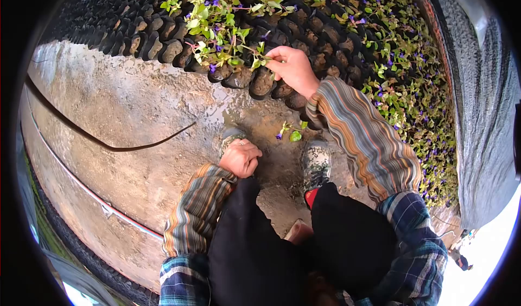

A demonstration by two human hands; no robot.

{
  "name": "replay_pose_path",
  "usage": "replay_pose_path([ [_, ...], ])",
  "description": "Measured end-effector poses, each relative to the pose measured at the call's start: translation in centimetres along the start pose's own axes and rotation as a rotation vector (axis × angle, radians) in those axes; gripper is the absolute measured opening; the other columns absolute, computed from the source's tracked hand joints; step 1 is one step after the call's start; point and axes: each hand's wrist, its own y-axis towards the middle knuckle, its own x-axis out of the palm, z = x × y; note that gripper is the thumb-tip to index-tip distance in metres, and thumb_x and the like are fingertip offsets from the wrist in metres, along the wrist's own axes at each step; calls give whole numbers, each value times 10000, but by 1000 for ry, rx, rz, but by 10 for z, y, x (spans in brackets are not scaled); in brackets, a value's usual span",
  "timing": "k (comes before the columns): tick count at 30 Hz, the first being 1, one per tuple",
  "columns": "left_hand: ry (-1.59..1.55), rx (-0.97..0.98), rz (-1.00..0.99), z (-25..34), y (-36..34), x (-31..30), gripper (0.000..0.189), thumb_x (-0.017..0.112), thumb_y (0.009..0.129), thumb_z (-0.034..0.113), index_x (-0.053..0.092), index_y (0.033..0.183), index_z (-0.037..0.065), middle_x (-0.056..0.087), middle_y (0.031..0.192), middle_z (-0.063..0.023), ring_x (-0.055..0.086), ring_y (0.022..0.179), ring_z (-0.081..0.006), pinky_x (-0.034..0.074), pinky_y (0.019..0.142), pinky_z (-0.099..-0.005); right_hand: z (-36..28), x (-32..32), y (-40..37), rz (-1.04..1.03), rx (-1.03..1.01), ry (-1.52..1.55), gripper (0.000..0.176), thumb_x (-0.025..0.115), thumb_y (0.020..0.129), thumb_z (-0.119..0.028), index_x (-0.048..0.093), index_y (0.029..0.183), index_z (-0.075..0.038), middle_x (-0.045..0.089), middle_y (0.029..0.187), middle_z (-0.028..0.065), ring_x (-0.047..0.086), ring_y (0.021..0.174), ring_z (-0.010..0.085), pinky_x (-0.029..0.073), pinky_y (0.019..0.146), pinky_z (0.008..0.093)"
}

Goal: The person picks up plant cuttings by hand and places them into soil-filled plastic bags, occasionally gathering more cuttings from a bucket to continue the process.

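My right hand (293, 70) reaches forward with thumb and fingers pinched on a leafy plant stem (258, 56). That stem belongs to a clump of green plants with small purple flowers (220, 26), spread over rows of small black nursery pots (262, 82). Close to my knee is my left hand (241, 158), its fingers curled in and a ring on one of them. Whatever the left fist might hold is hidden. A loose sprig with a purple flower (293, 132) lies on the wet ground between the pots and my shoes.
Soil-filled pots (154, 46) continue to the upper left. More flowering plants (412, 83) line the right side, beside grey netting (477, 110). A dark hose (116, 149) and a red-and-white pipe (89, 193) cross the concrete (108, 116) on the left. My camouflage shoes (317, 162) stand below.
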Motion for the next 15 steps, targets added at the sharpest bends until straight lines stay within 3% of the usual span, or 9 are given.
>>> replay_pose_path([
  [1,5,0,-3,0,1,-1,168,574,697,58,687,821,51,675,826,-96,622,794,-299,466,739,-393,-9,-15,-26,20,37,165,131,631,883,-51,681,984,15,652,832,12,566,607,80,473,554,249],
  [3,1,32,3,4,3,0,168,572,697,46,687,819,44,676,821,-103,621,783,-302,468,734,-400,-17,-59,-80,68,61,67,167,641,878,-54,687,1024,12,660,849,-1,568,668,60,467,603,222],
  [6,33,64,0,-2,2,4,147,587,693,53,687,799,39,679,805,-96,616,776,-284,451,719,-384,-6,-121,-165,227,122,-216,151,658,832,-53,724,961,-12,701,874,10,610,759,76,478,686,209],
  [7,31,54,-17,-3,3,4,143,584,700,53,689,797,43,681,807,-95,616,785,-281,449,727,-387,2,-138,-192,256,78,-274,144,675,800,-67,742,927,-71,700,904,7,610,879,119,458,816,284],
  [9,48,48,-21,-1,4,4,143,582,705,55,689,799,48,681,810,-93,615,793,-284,446,731,-384,13,-157,-240,387,-45,-952,144,724,740,-106,752,877,-143,682,927,-7,559,1023,183,360,954,387],
  [11,56,47,-23,0,5,6,142,581,707,54,689,799,50,680,811,-94,614,794,-287,447,726,-386,26,-165,-263,415,-82,-1116,152,762,684,-159,749,831,-199,656,926,-26,505,1086,227,278,994,452],
  [15,65,54,-45,-2,5,5,140,579,710,51,686,800,50,679,815,-98,612,793,-291,451,716,-389,54,-168,-269,415,-158,-1340,117,757,672,-174,725,784,-187,629,878,-28,518,1062,220,286,1007,513],
])
